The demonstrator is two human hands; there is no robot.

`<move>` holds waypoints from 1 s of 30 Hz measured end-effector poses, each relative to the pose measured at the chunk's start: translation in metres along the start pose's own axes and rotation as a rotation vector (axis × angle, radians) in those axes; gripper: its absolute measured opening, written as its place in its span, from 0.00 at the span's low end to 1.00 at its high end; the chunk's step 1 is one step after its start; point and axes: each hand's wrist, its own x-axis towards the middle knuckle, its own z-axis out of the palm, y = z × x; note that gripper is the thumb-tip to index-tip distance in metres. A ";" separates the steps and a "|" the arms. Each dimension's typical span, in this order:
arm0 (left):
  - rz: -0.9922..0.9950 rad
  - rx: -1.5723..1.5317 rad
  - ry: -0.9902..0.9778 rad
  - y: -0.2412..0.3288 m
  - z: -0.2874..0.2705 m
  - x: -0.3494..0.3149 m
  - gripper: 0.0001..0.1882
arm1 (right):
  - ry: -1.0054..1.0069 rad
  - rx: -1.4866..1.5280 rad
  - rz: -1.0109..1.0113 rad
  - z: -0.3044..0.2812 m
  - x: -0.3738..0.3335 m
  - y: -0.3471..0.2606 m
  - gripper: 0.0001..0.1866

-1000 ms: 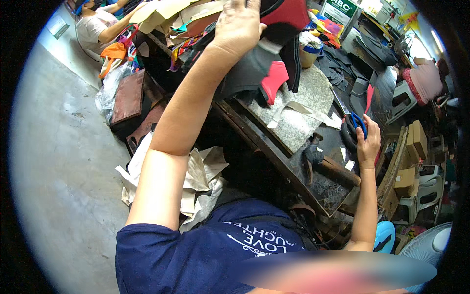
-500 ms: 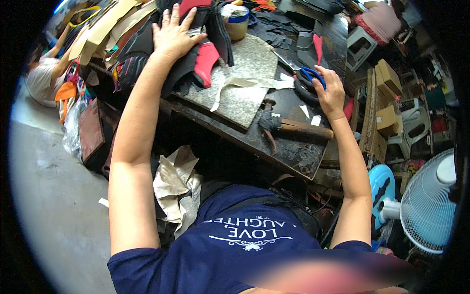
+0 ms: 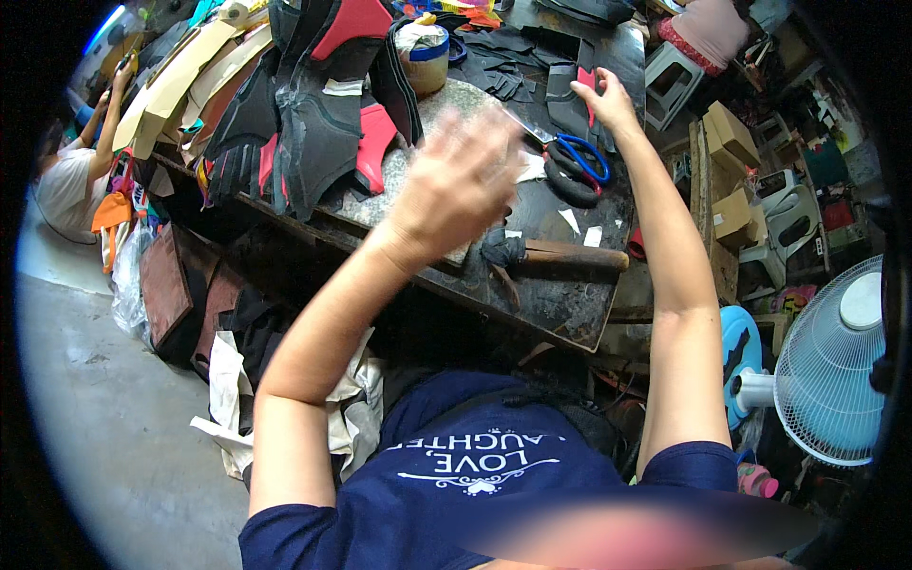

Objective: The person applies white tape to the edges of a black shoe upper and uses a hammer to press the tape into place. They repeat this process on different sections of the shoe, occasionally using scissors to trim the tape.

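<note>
One dark piece, long axis pointing away, lies just left of the nearer right hand, fingers parted; what the blurred left hand holds cannot be told.

Single head-worn fisheye, close above, facing down at worktable.

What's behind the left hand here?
Parts of the speckled slab show around the left hand, on the dark workbench; anything on the slab directly behind the hand is covered.
</note>
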 end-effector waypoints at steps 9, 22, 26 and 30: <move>-0.379 -0.163 -0.364 0.016 0.043 -0.017 0.32 | 0.310 -0.020 0.229 0.004 0.032 0.026 0.25; -0.386 -0.162 -0.344 0.018 0.043 -0.018 0.31 | 0.335 0.750 0.207 -0.003 0.012 0.022 0.31; -0.385 -0.145 -0.352 0.019 0.042 -0.017 0.31 | 0.246 0.569 0.240 -0.006 -0.013 0.018 0.35; -0.368 -0.139 -0.329 0.019 0.043 -0.017 0.31 | 0.358 0.781 0.271 -0.019 -0.030 0.014 0.22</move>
